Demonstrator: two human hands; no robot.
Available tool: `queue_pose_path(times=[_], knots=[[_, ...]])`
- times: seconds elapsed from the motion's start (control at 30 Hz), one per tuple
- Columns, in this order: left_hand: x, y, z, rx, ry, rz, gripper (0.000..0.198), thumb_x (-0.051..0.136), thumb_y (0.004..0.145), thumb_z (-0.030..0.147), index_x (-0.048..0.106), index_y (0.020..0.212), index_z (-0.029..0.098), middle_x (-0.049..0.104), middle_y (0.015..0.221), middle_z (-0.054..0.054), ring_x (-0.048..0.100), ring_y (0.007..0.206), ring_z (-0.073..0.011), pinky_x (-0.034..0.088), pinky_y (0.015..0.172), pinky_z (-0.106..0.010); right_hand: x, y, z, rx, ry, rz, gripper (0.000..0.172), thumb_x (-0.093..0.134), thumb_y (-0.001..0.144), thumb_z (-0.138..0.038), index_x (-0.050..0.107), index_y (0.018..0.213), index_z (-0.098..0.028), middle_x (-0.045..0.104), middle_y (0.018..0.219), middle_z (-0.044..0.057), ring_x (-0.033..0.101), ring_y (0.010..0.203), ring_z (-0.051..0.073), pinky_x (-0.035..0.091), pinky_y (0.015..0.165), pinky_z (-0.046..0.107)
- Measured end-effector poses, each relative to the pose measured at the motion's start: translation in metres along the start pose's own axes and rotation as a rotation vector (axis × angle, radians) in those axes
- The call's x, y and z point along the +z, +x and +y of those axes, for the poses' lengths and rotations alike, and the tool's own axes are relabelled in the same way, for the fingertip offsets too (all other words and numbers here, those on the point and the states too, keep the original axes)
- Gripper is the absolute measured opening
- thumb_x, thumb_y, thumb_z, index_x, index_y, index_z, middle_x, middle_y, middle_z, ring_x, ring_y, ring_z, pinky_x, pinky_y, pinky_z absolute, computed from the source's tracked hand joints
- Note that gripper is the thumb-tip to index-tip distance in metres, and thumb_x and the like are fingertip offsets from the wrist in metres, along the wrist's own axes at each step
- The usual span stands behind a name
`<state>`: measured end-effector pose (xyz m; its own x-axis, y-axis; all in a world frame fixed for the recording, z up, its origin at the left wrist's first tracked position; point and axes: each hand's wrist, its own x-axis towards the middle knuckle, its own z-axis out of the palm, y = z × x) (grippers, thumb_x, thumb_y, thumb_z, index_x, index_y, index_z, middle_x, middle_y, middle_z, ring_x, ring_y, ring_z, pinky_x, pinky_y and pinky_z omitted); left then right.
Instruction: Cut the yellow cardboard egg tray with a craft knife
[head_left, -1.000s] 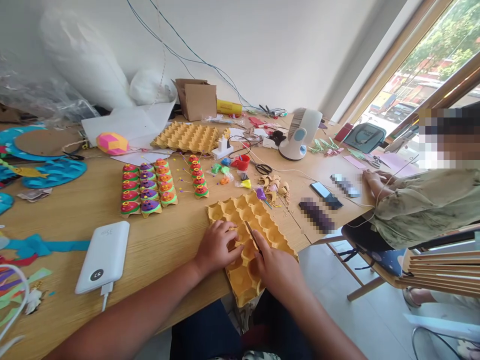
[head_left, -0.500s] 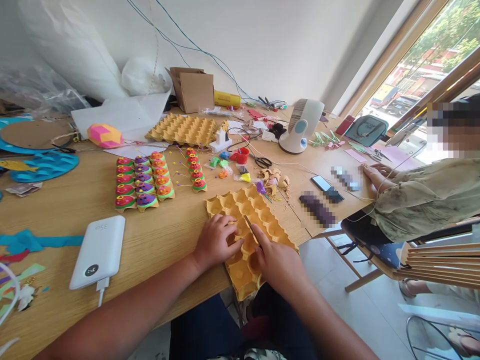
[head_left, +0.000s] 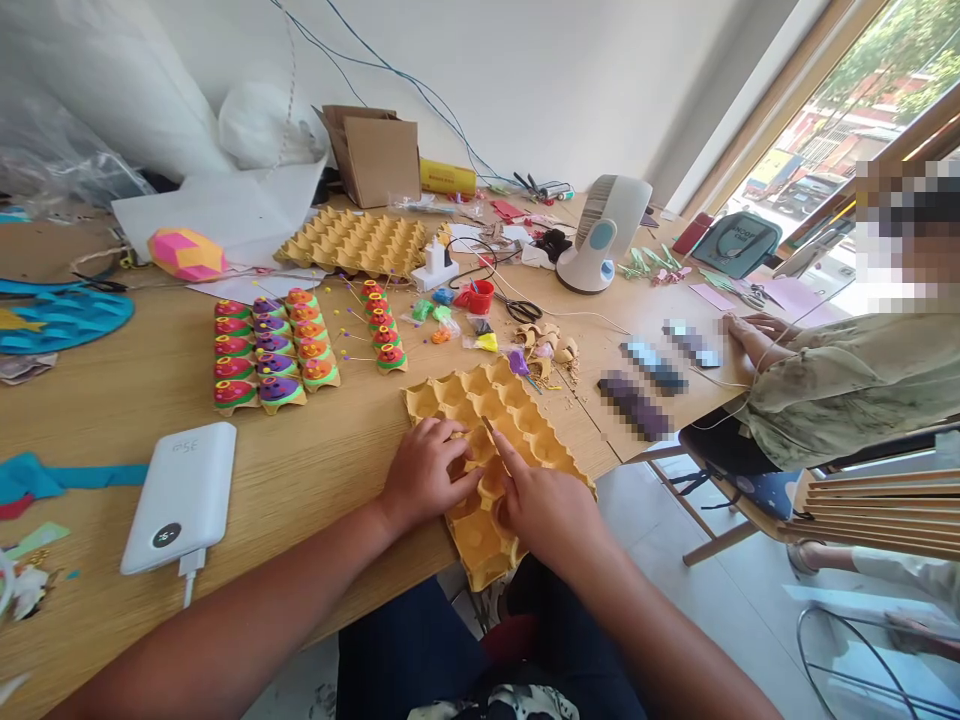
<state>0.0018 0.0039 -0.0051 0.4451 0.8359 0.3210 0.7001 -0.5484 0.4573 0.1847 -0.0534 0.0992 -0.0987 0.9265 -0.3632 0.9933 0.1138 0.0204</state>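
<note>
- Pale wood is forming the table (head_left: 322, 455), its near edge slanting away toward the right. A stretch of bare wood is showing between the white power bank (head_left: 180, 495) on the left and the left hand (head_left: 424, 470). Rows of painted cups (head_left: 277, 350) and a single painted row (head_left: 385, 330) are standing beyond that on the far left, while torn carton pieces (head_left: 551, 350) and purple clay (head_left: 518, 361) are lying just past the far right side of the egg tray (head_left: 482, 525).
- The yellow egg tray is lying beneath both hands, its near corner jutting past the table's near edge above the person's lap. Uncovered cups are showing at its far end, between the hands and nearest the person.
- Its long axis is running from far left to near right, the far short side facing toward the wall.
- The left hand is resting on the left side of the tray, fingers curving and thumb standing apart; whether it is pinching the tray, I cannot tell.
- The right hand (head_left: 555, 510) is gripping a slim dark tool (head_left: 487, 424) over the right side, forefinger stretching along it.
- The tool, mostly hidden, is pointing far and slightly left, its tip lying over the tray's middle.
</note>
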Motion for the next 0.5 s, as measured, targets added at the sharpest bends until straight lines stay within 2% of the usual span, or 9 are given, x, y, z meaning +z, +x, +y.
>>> queue_pose_path(times=[0.3, 0.5], knots=[[-0.003, 0.000, 0.002, -0.001, 0.005, 0.000, 0.022, 0.067, 0.087, 0.045, 0.071, 0.087, 0.023, 0.068, 0.122, -0.007, 0.058, 0.110, -0.0291, 0.047, 0.095, -0.047, 0.001, 0.015, 0.000, -0.052, -0.015, 0.008, 0.064, 0.033, 0.108, -0.035, 0.014, 0.169, -0.028, 0.080, 0.103, 0.010, 0.077, 0.089, 0.027, 0.052, 0.067, 0.032], [-0.002, 0.000, 0.003, -0.001, 0.005, 0.002, 0.022, 0.067, 0.087, 0.045, 0.071, 0.087, 0.023, 0.068, 0.122, -0.007, 0.057, 0.111, -0.0294, 0.046, 0.097, -0.047, 0.003, 0.008, 0.002, -0.038, -0.044, 0.001, 0.074, 0.044, 0.101, -0.027, 0.014, 0.169, -0.031, 0.080, 0.094, 0.009, 0.077, 0.084, 0.028, 0.052, 0.064, 0.032]])
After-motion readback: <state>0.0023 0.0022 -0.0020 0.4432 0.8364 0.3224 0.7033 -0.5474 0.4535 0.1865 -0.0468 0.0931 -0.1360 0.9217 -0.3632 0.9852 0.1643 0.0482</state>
